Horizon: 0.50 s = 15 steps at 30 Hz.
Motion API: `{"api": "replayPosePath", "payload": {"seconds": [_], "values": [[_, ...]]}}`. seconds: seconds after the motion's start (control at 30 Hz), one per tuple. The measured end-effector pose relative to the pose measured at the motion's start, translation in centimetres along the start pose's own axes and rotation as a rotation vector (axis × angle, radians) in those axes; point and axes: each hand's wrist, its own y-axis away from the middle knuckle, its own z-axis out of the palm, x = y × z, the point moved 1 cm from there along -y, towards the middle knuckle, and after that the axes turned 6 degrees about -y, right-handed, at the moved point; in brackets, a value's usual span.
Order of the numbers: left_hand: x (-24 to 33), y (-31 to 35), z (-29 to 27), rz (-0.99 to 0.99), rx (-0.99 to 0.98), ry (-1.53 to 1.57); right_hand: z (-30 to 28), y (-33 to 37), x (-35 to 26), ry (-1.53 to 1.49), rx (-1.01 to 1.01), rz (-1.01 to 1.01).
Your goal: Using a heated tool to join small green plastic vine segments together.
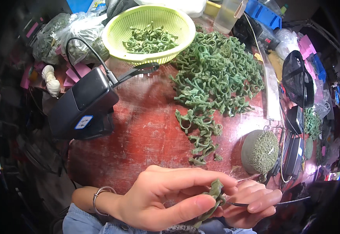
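Between its thumb and fingers my left hand (pixel 173 195) grips a green ring-shaped piece (pixel 215 191), apparently soft wax or rubber, part of it hidden by the fingers. Close beside it, my right hand (pixel 251 204) is closed around a thin dark metal tool (pixel 294 201), whose tip reaches toward the piece. Just beyond my hands a large heap of similar green ring pieces (pixel 220 74) spreads over the red table (pixel 138 144), trailing toward me. More of them lie in a yellow-green plastic basket (pixel 150 56) at the back.
A black device (pixel 84 103) with a cable and strap stands on the left, near filled clear plastic bags (pixel 82 37). At right sits a round grey-green block (pixel 259 152) topped with crumbs, beside several thin tools. Farther back are a clear plastic cup (pixel 228 17) and a blue bin (pixel 264 13).
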Motion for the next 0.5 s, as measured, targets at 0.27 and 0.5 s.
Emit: {"api": "replayPosePath", "payload": {"seconds": [0.27, 0.5], "values": [[-0.24, -0.39, 0.09, 0.057, 0.061, -0.077, -0.38, -0.22, 0.06, -0.089, -0.027, 0.074], [-0.48, -0.06, 0.45, -0.019, 0.039, 0.052, -0.26, 0.36, -0.03, 0.005, 0.030, 0.099]]}}
